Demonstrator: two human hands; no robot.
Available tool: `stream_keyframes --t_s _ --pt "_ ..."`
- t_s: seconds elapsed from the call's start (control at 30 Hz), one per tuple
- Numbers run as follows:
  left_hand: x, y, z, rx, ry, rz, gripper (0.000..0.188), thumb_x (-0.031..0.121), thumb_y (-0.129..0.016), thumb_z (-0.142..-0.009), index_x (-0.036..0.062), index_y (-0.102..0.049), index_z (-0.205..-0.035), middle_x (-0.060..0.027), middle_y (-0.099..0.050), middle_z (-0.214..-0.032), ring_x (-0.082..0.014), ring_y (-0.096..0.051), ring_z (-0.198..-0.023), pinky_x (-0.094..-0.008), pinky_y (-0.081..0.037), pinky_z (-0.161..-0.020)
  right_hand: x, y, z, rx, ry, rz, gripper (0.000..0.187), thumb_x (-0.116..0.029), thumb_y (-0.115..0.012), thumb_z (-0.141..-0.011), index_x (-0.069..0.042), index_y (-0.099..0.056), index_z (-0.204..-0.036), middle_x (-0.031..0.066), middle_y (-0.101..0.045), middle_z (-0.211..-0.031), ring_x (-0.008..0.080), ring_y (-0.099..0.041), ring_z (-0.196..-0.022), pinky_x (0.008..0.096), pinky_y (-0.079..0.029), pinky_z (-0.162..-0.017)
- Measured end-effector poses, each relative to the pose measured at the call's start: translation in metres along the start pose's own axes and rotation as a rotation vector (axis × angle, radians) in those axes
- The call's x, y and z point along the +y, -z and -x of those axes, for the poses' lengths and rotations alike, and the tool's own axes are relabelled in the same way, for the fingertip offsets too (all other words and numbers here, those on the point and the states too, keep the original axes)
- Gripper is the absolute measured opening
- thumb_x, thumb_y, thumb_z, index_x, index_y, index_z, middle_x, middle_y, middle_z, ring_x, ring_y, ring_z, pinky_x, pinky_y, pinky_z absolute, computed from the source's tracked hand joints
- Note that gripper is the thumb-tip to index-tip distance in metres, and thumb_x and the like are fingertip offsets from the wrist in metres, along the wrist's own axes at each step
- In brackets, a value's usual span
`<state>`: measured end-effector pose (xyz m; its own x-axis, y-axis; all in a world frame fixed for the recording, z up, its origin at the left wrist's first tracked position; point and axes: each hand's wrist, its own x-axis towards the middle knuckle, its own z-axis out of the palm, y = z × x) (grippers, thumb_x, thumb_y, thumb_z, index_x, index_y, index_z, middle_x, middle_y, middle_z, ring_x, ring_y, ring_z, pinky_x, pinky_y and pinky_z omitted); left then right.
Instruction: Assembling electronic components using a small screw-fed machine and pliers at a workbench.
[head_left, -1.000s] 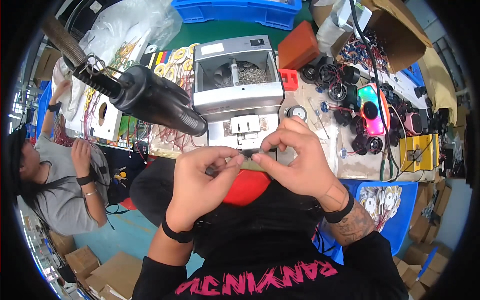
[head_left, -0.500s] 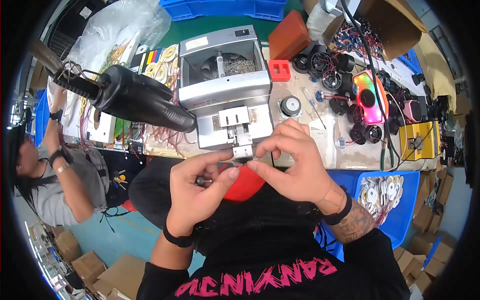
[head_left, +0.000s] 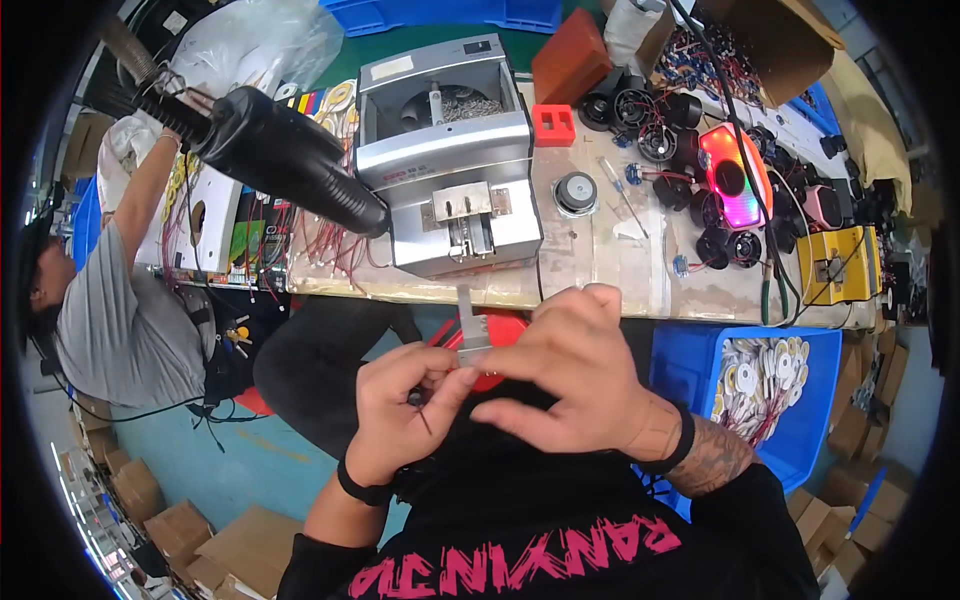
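Observation:
My left hand [head_left: 405, 415] is closed, its thumb and index finger pinching a flat silver metal rail piece [head_left: 466, 310] just off the bench's front edge. A thin dark rod with a round black end [head_left: 416, 397], perhaps a small screwdriver, is also tucked in its fingers. My right hand [head_left: 575, 370] has its thumb and index finger apart; the index fingertip is at the lower end of the rail piece, and I cannot tell whether it touches. Beyond both hands stands a grey screw feeder [head_left: 465, 240] with small screws [head_left: 470, 105] in its hopper.
A black cylindrical tool [head_left: 290, 165] hangs at the feeder's left. Right of the feeder lie a round speaker [head_left: 576, 192], a screwdriver [head_left: 622, 195], a lit speaker [head_left: 735, 180] and a yellow box [head_left: 838, 275]. A blue bin [head_left: 690, 375] holds white discs. A person [head_left: 125, 320] works at left.
The metal rail piece has come away from the feeder's front toward me, held in my left hand. My right hand's thumb has parted from it.

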<state>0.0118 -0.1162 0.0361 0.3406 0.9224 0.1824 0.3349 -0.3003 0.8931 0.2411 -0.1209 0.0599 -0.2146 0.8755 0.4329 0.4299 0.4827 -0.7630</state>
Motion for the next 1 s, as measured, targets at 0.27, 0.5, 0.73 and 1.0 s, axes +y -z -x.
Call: stream_keyframes --t_s 0.27,0.5,0.73,1.0 --pt "-0.01 -0.024 0.017 -0.052 -0.078 -0.005 0.021 0.008 -0.084 -0.078 0.0015 -0.075 -0.096 -0.0131 -0.069 -0.079 -0.0318 -0.067 -0.068 -0.0369 -0.053 -0.064 -0.012 -0.025 0.005 -0.051 0.217 0.013 0.025 -0.025 -0.09 -0.082 -0.019 -0.082 -0.105 -0.0064 -0.06 -0.089 0.0186 -0.061 -0.091 0.039 -0.035 -0.088" --pt "-0.005 0.0 0.01 -0.097 0.007 0.061 0.008 0.005 -0.079 -0.092 -0.0004 -0.074 -0.095 -0.014 -0.071 -0.112 -0.0274 -0.069 -0.103 -0.0364 -0.053 -0.087 -0.008 0.045 -0.022 0.083 -0.436 -0.907 0.035 -0.026 -0.051 -0.118 -0.004 -0.061 -0.093 0.0055 -0.066 -0.083 0.0108 -0.066 -0.077 0.0301 -0.049 -0.069" --pt "-0.02 0.018 0.008 -0.079 0.124 0.484 0.017 0.008 -0.058 -0.102 0.0003 -0.059 -0.087 -0.0156 -0.075 -0.102 -0.0126 -0.063 -0.079 -0.0284 -0.049 -0.072 0.006 0.049 -0.03 -0.208 -0.293 0.324 0.02 -0.02 -0.067 -0.105 -0.001 -0.071 -0.099 0.0233 -0.073 -0.091 0.0442 -0.07 -0.084 0.0518 -0.054 -0.073" --pt "-0.004 0.01 -0.018 0.027 0.291 0.541 0.008 0.004 -0.066 -0.105 0.0015 -0.063 -0.111 -0.0041 -0.073 -0.082 -0.003 -0.055 -0.062 -0.0202 -0.041 -0.058 -0.001 0.039 -0.048 -0.14 -0.104 0.635 0.013 -0.019 -0.069 -0.102 -0.011 -0.07 -0.112 0.0142 -0.072 -0.082 0.0409 -0.071 -0.077 0.051 -0.055 -0.065"
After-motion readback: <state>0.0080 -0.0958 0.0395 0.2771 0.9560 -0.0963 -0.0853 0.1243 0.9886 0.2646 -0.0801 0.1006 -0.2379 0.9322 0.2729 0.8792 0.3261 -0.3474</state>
